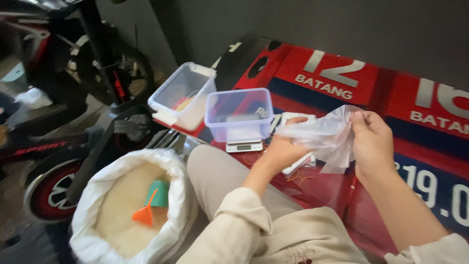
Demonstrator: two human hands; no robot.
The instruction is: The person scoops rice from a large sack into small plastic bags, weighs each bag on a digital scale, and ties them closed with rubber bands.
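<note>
While both hands grasp a thin clear plastic bag (pixel 327 137) over the red mat (pixel 371 195), the left hand (pixel 281 149) pinches its left side and the right hand (pixel 373 142) its right edge, near a scale (pixel 244 146) carrying a clear tub (pixel 238 115).

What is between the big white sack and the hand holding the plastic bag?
In the head view, the person's bent knee in beige trousers lies between the white sack and the left hand holding the clear plastic bag.
</note>
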